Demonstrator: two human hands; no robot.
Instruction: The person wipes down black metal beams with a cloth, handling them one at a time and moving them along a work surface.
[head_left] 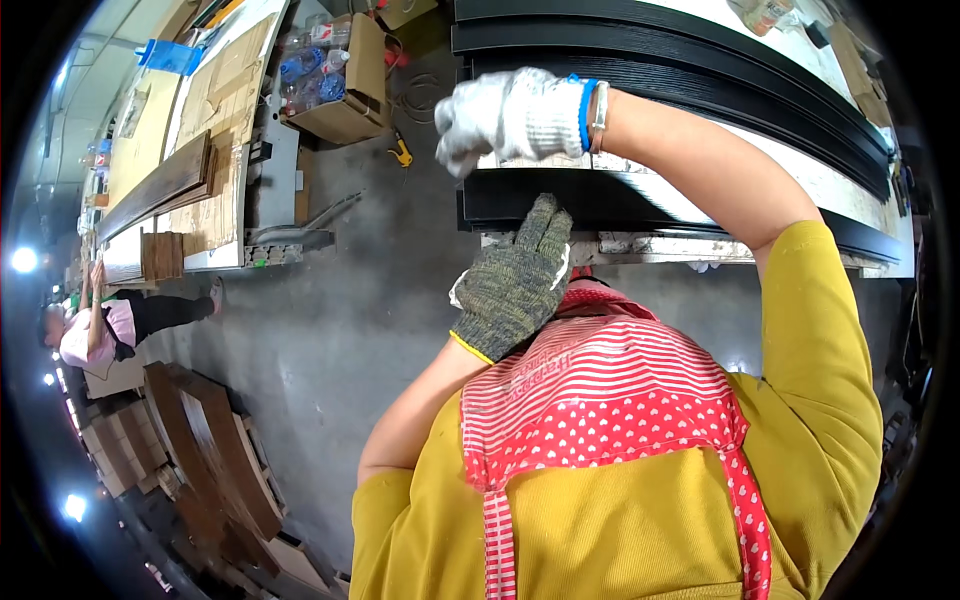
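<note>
My left hand (pixel 515 275), in a dark grey-green knitted glove with a yellow cuff edge, has its fingers stretched out. Its fingertips rest on the near edge of a long black board (pixel 570 200) that lies across the worktable. Above the board's left end is my right hand (pixel 485 118), in a white knitted glove with a blue cuff edge. The right fingers are curled in, and whatever they may hold is hidden. Beyond that arm, several long black boards (pixel 640 50) lie side by side, running left to right.
The white worktable (pixel 680 245) has its near edge against my apron. To the left, a cardboard box (pixel 350 105) holds plastic bottles, and a yellow-handled tool (pixel 401 150) lies on the grey floor (pixel 330 350). Another bench carries brown planks (pixel 165 190); a person (pixel 105 330) stands beside it. Brown boards (pixel 215 450) are stacked lower left.
</note>
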